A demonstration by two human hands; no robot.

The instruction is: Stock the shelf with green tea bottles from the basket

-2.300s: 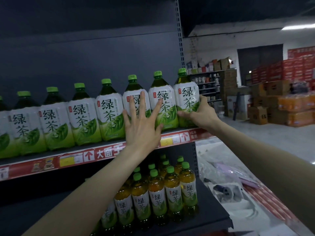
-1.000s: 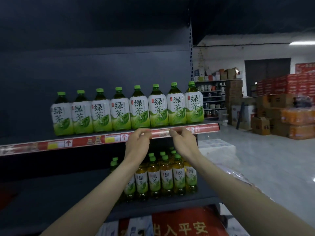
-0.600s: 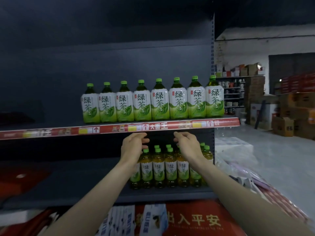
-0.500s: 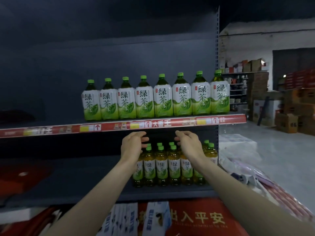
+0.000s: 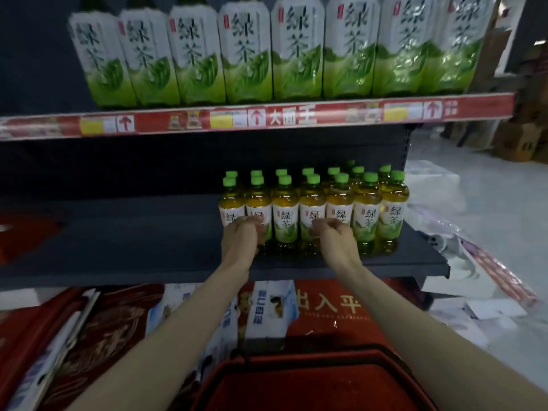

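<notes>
Several large green tea bottles (image 5: 246,51) with white and green labels stand in a row on the upper shelf (image 5: 267,117), which has a red price strip. Several small green tea bottles (image 5: 367,215) with green caps are grouped at the right of the dark lower shelf (image 5: 118,232). My left hand (image 5: 241,237) and my right hand (image 5: 335,237) hang in front of the small bottles with fingers curled loosely and nothing in them. The red basket (image 5: 311,378) sits at the bottom centre, between my forearms; no bottle shows inside it.
Red mats and printed cartons (image 5: 267,310) lie under the lower shelf. Plastic-wrapped goods (image 5: 462,247) pile on the floor to the right. Cardboard boxes (image 5: 516,140) stand at the far right. The left part of the lower shelf holds no bottles.
My hands came off the large bottles on the upper shelf and dropped to the level of the small bottles. My view tilted down, bringing the red basket into sight.
</notes>
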